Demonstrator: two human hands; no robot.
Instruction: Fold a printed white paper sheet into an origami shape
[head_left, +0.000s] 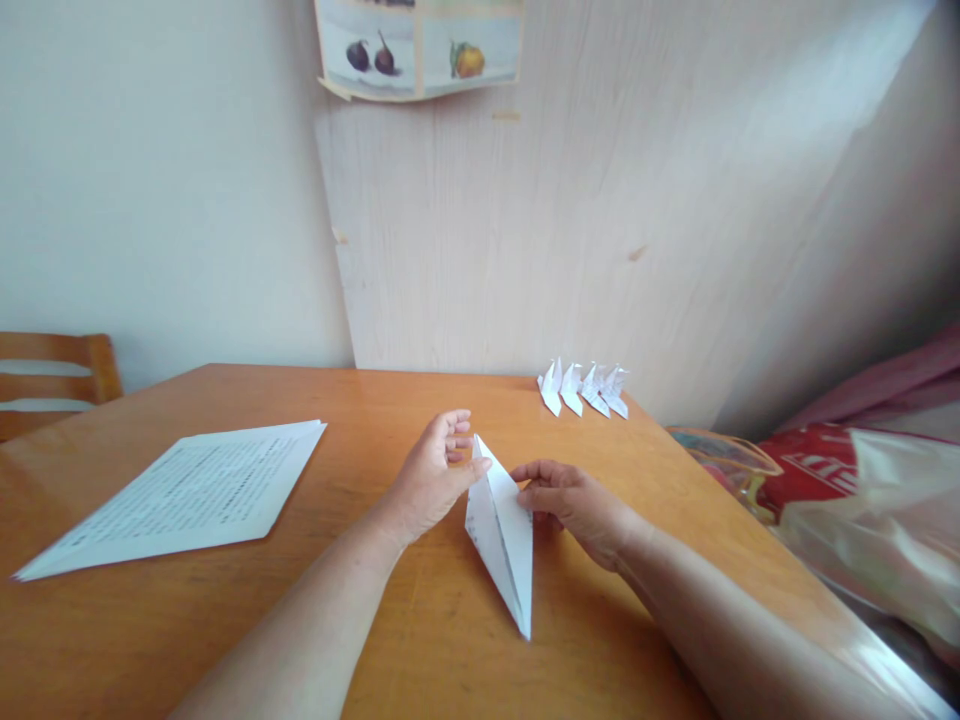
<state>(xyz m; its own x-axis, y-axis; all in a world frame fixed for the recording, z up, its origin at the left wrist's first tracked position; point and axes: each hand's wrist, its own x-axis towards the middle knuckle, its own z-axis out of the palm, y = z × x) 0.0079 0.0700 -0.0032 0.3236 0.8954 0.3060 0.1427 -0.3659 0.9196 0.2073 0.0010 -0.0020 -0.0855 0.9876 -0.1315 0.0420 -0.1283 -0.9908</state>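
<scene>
A folded white paper [501,530], long and kite-shaped with a crease down its middle, is in front of me, its narrow points toward and away from me. Some print shows along its left edge. My right hand [574,505] pinches its right edge between thumb and fingers. On the other side, my left hand [439,465] is open, fingers apart and loosely bent, with the thumb at the paper's upper left edge. Whether that thumb presses on the paper is hard to see.
Several folded paper birds [583,388] stand in a row at the table's [390,400] far right. A stack of printed sheets [187,490] lies at left. Plastic bags [870,510] sit beyond the right edge. A wooden chair [56,385] stands behind at left; a wall rises behind the table.
</scene>
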